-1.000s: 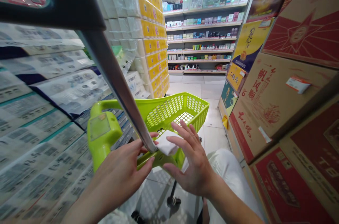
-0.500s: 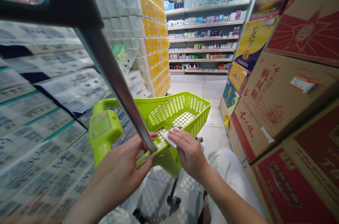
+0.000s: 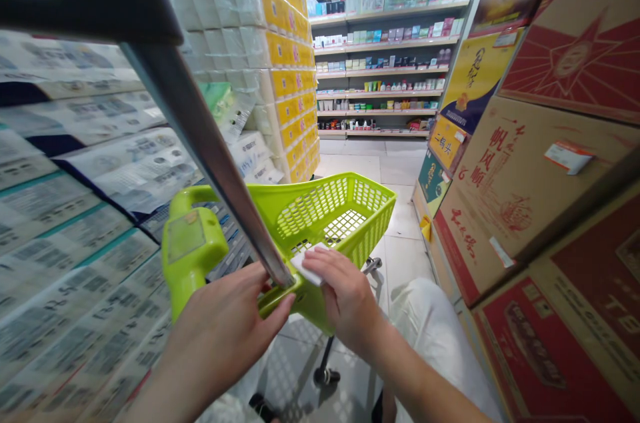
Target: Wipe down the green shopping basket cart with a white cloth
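A lime-green shopping cart (image 3: 367, 216) stands in the aisle in front of me, its basket showing nothing inside. My right hand (image 3: 343, 293) presses a folded white cloth (image 3: 306, 265) against the basket's near rim, fingers curled over it. My left hand (image 3: 227, 326) wraps around the cart's metal handle bar (image 3: 200, 136), which runs up to the left across the view. The green handle housing (image 3: 193, 253) sits just left of my left hand.
Stacked tissue packs (image 3: 75, 210) fill the left side, with yellow-labelled paper rolls (image 3: 280, 56) behind. Red and brown cartons (image 3: 545, 210) line the right. Product shelves (image 3: 385, 70) close the aisle's far end. My white-trousered leg (image 3: 435, 336) is below the cart.
My right hand has gone from spread above the cloth to closed down on it at the basket rim, sliding it a little left. My left hand stays on the bar.
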`<state>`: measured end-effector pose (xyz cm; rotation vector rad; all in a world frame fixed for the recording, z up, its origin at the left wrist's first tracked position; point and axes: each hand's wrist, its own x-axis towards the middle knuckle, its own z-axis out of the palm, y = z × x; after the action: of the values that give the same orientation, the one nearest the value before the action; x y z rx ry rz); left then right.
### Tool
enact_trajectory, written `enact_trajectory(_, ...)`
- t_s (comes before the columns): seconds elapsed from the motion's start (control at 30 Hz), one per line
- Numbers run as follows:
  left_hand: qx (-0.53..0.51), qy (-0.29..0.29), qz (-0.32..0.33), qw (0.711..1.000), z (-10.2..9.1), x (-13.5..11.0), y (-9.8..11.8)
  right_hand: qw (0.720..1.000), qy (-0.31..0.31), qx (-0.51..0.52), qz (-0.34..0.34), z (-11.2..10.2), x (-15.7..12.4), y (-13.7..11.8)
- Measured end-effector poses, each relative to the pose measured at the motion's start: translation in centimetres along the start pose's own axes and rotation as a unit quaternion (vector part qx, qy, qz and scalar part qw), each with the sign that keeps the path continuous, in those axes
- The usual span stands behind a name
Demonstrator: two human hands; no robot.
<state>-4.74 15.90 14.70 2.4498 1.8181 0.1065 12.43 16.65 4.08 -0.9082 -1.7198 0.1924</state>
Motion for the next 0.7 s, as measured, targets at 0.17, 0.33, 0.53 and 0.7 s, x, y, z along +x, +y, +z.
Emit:
enact_trajectory(0.17, 0.089, -0.038, -0.009, 0.995, 0.3, 0.2, 0.1, 1.000, -0.006, -0.002, -0.022, -0.2, -0.1, 0.4)
enact_trajectory(0.33, 0.095, -0.041, -0.007, 0.995, 0.3, 0.2, 0.1, 1.000, 0.008, -0.022, 0.002, -0.2, 0.0, 0.4)
enact_trajectory(0.53, 0.101, -0.046, -0.011, 0.994, 0.3, 0.0, 0.1, 1.000, -0.006, 0.004, -0.023, 0.1, 0.0, -0.1)
enact_trajectory(0.7, 0.096, -0.037, -0.007, 0.995, 0.4, 0.0, -0.2, 1.000, 0.004, -0.011, -0.007, 0.1, -0.4, -0.2)
